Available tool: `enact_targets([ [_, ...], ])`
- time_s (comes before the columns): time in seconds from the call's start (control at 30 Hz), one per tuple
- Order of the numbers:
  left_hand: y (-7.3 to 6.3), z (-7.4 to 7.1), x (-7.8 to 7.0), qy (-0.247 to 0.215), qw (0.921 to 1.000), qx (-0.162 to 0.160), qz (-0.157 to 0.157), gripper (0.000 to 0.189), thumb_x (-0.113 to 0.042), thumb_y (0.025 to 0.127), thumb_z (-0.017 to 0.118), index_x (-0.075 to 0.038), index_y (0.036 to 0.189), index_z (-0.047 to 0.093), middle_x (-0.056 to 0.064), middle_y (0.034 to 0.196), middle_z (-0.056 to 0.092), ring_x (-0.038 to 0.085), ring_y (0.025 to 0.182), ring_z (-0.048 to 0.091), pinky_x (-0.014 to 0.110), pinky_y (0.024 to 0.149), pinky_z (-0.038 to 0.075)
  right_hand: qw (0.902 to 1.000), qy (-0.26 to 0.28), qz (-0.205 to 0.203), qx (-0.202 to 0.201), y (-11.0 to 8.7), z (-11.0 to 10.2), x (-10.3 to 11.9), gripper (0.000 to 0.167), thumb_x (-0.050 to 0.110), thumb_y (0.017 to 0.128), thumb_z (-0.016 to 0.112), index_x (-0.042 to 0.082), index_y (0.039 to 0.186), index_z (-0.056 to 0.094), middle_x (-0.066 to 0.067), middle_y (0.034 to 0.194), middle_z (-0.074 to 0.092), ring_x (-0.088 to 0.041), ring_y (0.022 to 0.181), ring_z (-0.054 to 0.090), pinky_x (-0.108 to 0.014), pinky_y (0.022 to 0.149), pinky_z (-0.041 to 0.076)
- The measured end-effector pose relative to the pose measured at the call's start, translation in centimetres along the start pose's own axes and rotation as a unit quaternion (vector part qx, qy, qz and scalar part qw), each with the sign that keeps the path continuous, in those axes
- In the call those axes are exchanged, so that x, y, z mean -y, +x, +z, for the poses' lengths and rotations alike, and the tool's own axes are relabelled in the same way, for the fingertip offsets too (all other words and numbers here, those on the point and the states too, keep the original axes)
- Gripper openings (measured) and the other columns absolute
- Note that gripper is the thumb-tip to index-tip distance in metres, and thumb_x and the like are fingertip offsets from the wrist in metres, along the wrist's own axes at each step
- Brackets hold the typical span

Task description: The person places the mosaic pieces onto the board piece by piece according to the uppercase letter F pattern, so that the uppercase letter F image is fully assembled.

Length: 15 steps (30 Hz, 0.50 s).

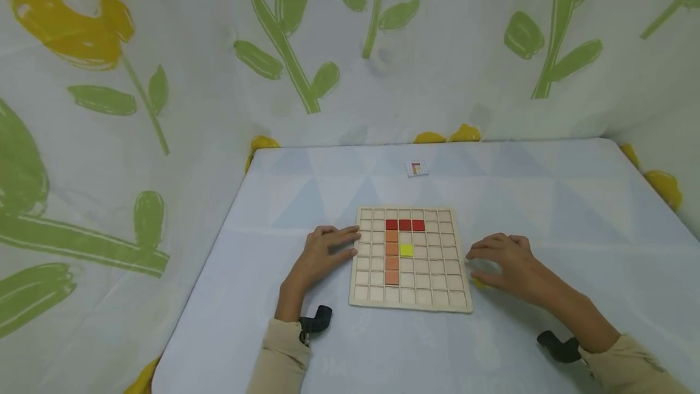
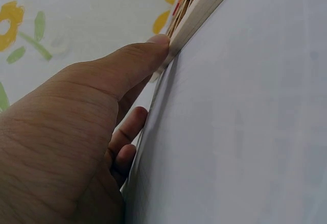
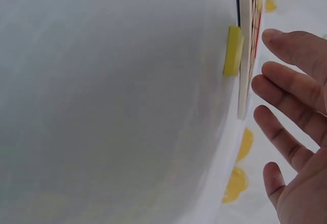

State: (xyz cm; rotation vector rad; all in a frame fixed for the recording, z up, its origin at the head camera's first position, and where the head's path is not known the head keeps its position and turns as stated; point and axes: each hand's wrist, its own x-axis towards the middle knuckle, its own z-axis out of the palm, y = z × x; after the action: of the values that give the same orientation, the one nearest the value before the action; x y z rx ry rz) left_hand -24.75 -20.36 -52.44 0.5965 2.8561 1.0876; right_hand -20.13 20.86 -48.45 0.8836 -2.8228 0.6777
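Observation:
A square wooden grid board [image 1: 438, 265] lies flat on the table. Three red tiles [image 1: 404, 225] form a row near its far side, and several orange tiles [image 1: 391, 249] run down a column beneath the leftmost one. One yellow tile [image 1: 406, 250] occupies a cell right of that column. My left hand [image 1: 322, 254] touches the board's left edge, its thumb against the wooden side [image 2: 204, 12] in the left wrist view. To the board's right, my right hand [image 1: 508, 265] hovers with spread, relaxed fingers, holding nothing. Another yellow tile [image 3: 233, 51] lies on the table beside the board's right edge, partly hidden by that hand in the head view.
Beyond the board, a small card [image 1: 417, 168] with a printed coloured grid pattern lies on the table [image 1: 306, 351]. Flower-print fabric [image 1: 186, 35] rises behind the table and along its sides. Black wrist devices [image 1: 559, 346] are worn on both arms.

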Motion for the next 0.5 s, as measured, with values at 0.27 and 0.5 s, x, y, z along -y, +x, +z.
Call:
enact_targets([
  [0.27, 0.6, 0.6, 0.0, 0.008, 0.9999, 0.007, 0.009, 0.041, -0.043, 0.095, 0.069, -0.034, 0.134, 0.066, -0.023, 0.144, 0.051, 0.017, 0.125, 0.043, 0.05, 0.106, 0.027, 0.9996, 0.014, 0.016, 0.019, -1.2, -0.6, -1.0, 0.031, 0.019, 0.076, 0.088, 0.023, 0.103, 0.075, 0.003, 0.111, 0.068, -0.026, 0.11, 0.054, -0.057, 0.089, 0.027],
  [0.5, 0.1, 0.0, 0.1, 0.015, 0.9999, 0.001, -0.004, 0.04, -0.039, 0.094, 0.071, -0.032, 0.133, 0.067, -0.02, 0.144, 0.052, 0.017, 0.123, 0.044, 0.049, 0.105, 0.028, 0.999, -0.012, -0.033, 0.026, -1.3, -0.3, -1.4, 0.036, 0.016, 0.069, 0.092, 0.031, 0.097, 0.076, 0.008, 0.105, 0.069, -0.026, 0.107, 0.055, -0.061, 0.084, 0.03],
])
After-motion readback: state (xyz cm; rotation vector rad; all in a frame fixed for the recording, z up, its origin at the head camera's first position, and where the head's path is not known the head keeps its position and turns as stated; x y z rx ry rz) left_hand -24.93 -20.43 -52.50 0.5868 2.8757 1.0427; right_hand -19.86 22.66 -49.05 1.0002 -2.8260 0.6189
